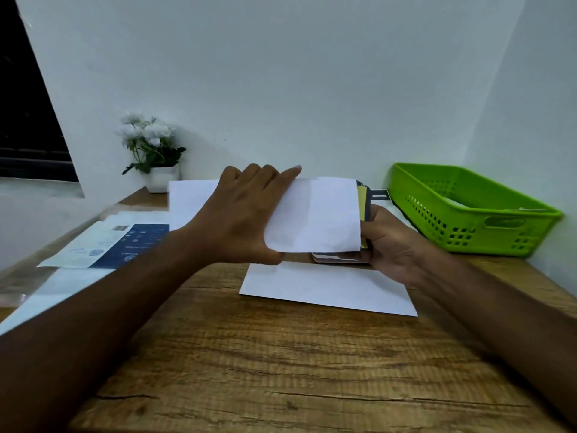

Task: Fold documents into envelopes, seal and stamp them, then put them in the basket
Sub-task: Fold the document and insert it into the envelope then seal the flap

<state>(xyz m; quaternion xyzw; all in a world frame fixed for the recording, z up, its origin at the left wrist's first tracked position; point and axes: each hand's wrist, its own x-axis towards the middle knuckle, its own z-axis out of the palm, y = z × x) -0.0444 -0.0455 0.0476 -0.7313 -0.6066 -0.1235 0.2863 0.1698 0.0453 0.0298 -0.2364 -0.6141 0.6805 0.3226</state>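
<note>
Your left hand gripped the envelope above the table, thumb beneath; your right hand, fingers curled, pinched the document at its open end.

A brown wood-grain table is seen across the lower half of the view. At about eleven o'clock, at its far edge, a small white square pot is set against a plain white wall. White flowers with green leaves, possibly artificial, are held in it. At nine to ten o'clock a dark window opening is cut off by the frame edge.
</note>
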